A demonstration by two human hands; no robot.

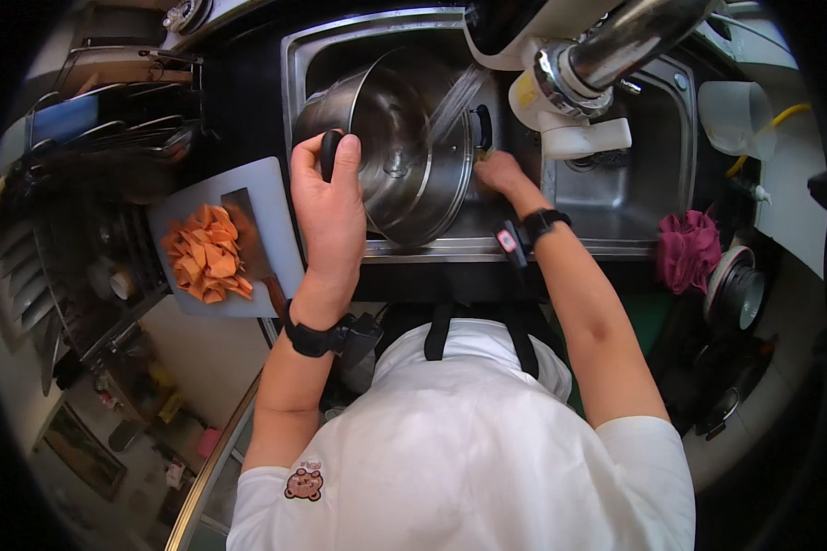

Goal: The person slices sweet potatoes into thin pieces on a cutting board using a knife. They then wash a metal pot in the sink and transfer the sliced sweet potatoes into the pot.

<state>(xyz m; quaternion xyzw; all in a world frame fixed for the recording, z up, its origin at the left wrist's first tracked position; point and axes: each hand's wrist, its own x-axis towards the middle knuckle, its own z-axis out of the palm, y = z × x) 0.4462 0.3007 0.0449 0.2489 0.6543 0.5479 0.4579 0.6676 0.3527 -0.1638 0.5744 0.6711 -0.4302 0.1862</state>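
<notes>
In the left basin of a stainless steel sink [455, 249], a large stainless steel pot [393, 103] is tilted on its side. My left hand [327, 206] grips its black side handle [329, 155]. Water [459, 103] streams from the faucet [558, 86] into the pot. On the pot's far right side is a second black handle [483, 125]. Just below that handle, my right hand [499, 172] reaches down outside the pot wall. A small yellowish thing [486, 156] shows at its fingers, too hidden to name.
Left of the sink, a white cutting board [279, 206] bears chopped orange pieces [207, 255] and a cleaver [248, 234]. The right basin [613, 186] adjoins. A magenta mesh scrubber [689, 251] and stacked dishes [734, 289] sit on the right. A dish rack [110, 131] stands far left.
</notes>
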